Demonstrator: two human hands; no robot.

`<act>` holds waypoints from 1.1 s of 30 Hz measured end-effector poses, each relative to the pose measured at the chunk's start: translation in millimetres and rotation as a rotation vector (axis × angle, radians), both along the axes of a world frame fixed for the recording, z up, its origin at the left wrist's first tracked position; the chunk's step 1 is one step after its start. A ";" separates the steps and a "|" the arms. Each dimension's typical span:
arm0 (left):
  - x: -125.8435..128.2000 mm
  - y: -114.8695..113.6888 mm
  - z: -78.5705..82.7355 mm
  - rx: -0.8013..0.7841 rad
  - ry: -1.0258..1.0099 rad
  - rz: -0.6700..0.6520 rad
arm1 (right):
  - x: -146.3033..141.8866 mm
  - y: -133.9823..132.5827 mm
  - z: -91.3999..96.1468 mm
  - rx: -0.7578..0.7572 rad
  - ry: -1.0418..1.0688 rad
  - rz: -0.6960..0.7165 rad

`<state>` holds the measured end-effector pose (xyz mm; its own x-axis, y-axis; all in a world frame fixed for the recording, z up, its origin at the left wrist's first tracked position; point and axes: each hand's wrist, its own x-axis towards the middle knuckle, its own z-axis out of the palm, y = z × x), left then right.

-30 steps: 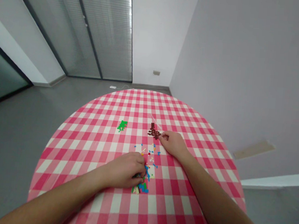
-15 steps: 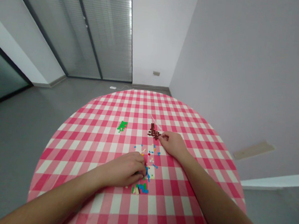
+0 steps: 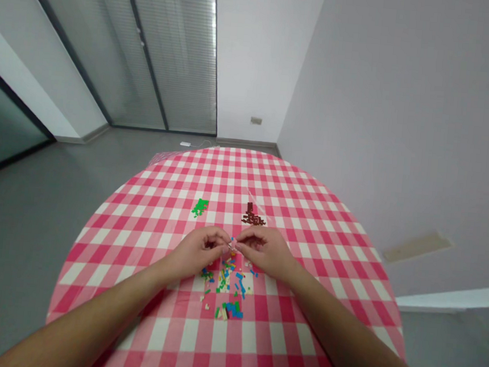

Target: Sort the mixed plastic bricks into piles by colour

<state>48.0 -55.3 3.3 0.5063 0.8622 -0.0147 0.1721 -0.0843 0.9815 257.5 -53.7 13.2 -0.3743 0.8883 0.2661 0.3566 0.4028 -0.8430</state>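
My left hand (image 3: 198, 252) and my right hand (image 3: 268, 253) meet over the middle of the table, their fingertips almost touching. Both pinch with thumb and forefinger; a small pale bit shows between them, too tiny to name. Loose small bricks (image 3: 224, 282) in blue, green, yellow and white are scattered just below the hands. Closer to me lies a tighter cluster of bricks (image 3: 233, 309), mostly blue and green. A pile of brown bricks (image 3: 252, 217) sits just beyond my right hand. Farther left is a pile of green bricks (image 3: 200, 207).
A pink-and-white checked cloth covers the round table (image 3: 163, 330). On the floor behind it lies a white power strip (image 3: 185, 144) with a cable. A wall (image 3: 403, 134) rises on the right, and glass panels with blinds (image 3: 174, 52) stand at the back left.
My right hand has come back from the brown pile toward the middle. My left hand has moved up and slightly left to meet it, uncovering more scattered bricks.
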 end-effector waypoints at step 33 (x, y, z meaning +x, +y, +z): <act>4.8 -0.1 -5.5 -0.057 -0.075 0.051 | 27.5 22.3 -2.7 0.035 -0.218 -0.412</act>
<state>52.8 -55.4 -2.2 0.4634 0.8857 -0.0281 0.1010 -0.0213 0.9947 285.0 -31.4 10.5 -0.0430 0.9665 0.2532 0.6604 0.2177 -0.7186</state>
